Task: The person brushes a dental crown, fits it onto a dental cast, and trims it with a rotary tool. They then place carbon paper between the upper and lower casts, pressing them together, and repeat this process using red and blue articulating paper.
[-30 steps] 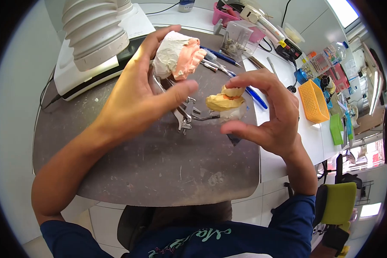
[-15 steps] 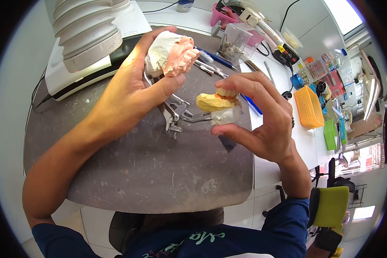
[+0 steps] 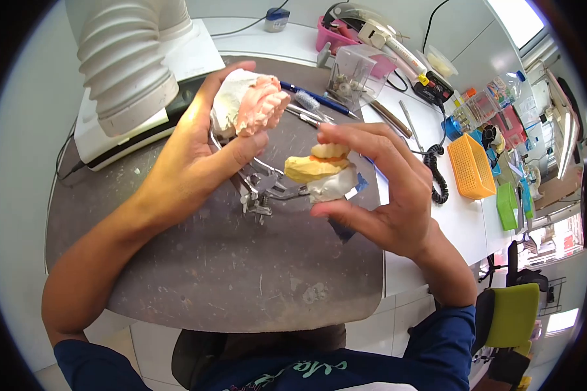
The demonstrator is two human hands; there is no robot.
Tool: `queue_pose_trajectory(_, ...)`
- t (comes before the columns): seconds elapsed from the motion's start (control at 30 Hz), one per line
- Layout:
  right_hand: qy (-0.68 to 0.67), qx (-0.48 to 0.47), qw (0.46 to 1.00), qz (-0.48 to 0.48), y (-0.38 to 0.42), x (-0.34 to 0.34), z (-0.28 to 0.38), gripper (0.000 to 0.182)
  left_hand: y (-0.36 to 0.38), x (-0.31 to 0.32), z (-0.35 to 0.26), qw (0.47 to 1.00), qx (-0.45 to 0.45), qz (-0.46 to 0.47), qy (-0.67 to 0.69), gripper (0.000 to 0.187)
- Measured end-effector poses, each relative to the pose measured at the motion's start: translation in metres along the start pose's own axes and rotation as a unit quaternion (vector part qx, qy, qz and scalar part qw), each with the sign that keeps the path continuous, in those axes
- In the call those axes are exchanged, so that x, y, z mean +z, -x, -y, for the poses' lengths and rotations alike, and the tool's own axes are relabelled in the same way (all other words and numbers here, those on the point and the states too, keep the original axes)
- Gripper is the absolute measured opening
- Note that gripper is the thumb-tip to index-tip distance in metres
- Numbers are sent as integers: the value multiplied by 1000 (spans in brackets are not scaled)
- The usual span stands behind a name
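Note:
My left hand is wrapped round a white and pink dental cast, its pink teeth turned to the right. A metal articulator joins this cast to a second one. That second cast, yellow with a white base and a row of cream teeth over orange wax on top, sits between the thumb and fingers of my right hand. Both casts are held apart above the grey work mat.
A white ribbed hose hangs at the upper left over a white device. Behind my hands lie a blue pen, metal tools and a clear box. Orange and green baskets stand at the right.
Both hands, with the casts and articulator, have shifted slightly left and down in the view. The surroundings have also shifted a little. Both grips remain closed.

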State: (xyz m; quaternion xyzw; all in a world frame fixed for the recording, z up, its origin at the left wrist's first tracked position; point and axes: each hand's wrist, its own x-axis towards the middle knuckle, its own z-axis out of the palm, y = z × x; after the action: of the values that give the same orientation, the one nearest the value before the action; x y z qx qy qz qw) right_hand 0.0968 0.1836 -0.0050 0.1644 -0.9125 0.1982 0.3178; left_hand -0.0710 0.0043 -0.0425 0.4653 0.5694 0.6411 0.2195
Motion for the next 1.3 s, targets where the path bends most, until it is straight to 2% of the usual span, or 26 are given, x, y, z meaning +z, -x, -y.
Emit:
queue_pose_trajectory(0.07,-26,28,999,-19,3,3,-2,61,1,0,0,1000,4,-3,-9,73)
queue_pose_trajectory(0.17,-86,69,994,0,12,3,-3,61,1,3,-5,1000,2,-11,6,72)
queue_pose_trajectory(0.23,-170,136,976,-9,17,5,1,59,2,3,-16,1000,-14,-2,-18,72)
queue_pose_trajectory(0.33,-207,127,970,5,23,11,2,57,7,5,-32,996,-10,-11,-90,72)
queue_pose_trajectory(0.4,-201,121,972,27,22,11,1,54,12,8,-38,996,-22,-25,-81,76)
queue_pose_trajectory(0.47,-124,66,987,77,20,9,0,52,16,7,-35,979,54,-34,-195,78)
queue_pose_trajectory(0.5,-113,66,989,75,19,11,2,49,16,7,-30,965,99,-33,-240,80)
queue_pose_trajectory(0.53,-114,69,988,79,19,10,2,49,17,7,-31,966,95,-35,-236,80)
queue_pose_trajectory(0.6,-73,41,992,97,20,9,1,52,18,7,-35,943,110,-20,-313,80)
queue_pose_trajectory(0.73,-106,41,990,78,21,9,-2,47,17,7,-29,943,134,-26,-304,79)
queue_pose_trajectory(0.8,-190,65,975,95,24,5,-5,37,14,13,-29,957,154,-34,-242,78)
queue_pose_trajectory(0.83,-191,72,975,88,24,5,-3,25,14,14,-29,958,154,-36,-240,78)
queue_pose_trajectory(0.93,-171,49,978,105,21,3,-3,22,15,12,-30,965,133,-27,-222,78)
queue_pose_trajectory(1.0,-149,52,983,94,17,3,0,22,15,9,-30,955,156,4,-252,79)
queue_pose_trajectory(1.13,-120,55,988,76,17,3,-2,28,16,11,-30,954,150,-14,-258,78)
queue_pose_trajectory(1.2,-124,55,988,81,17,2,-5,28,16,13,-30,966,132,-24,-220,78)
queue_pose_trajectory(1.3,-127,47,987,88,18,1,-10,26,15,12,-29,960,147,-12,-239,78)
